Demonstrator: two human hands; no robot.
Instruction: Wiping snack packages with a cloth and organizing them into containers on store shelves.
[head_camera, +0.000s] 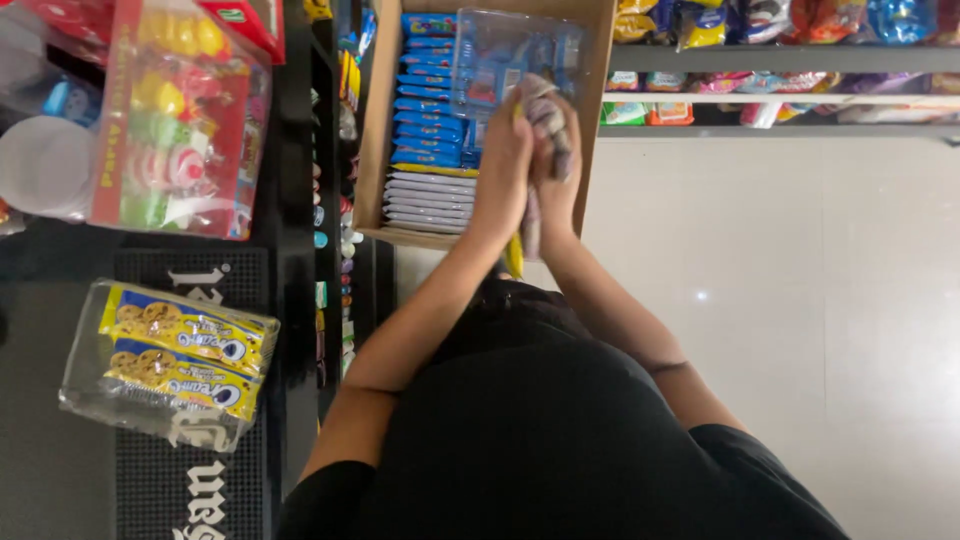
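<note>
My left hand (503, 160) and my right hand (556, 175) are pressed together over a cardboard box (376, 120), both closed on a bunched yellow-and-grey wrapper (540, 115) whose tail hangs down past my wrists. The box holds stacked blue snack packets (425, 110) and silver-white ones (428, 200). A clear plastic tray of blue packets (505, 55) lies on top at the box's far end, just beyond my fingers.
A dark counter (60, 400) on the left carries a clear-wrapped pack of yellow cookie packets (170, 360), a clear box of colourful sweets (175, 120) and a white lid (40, 165). Shelves of snack bags (780, 40) run along the top right above a pale tiled floor (800, 300).
</note>
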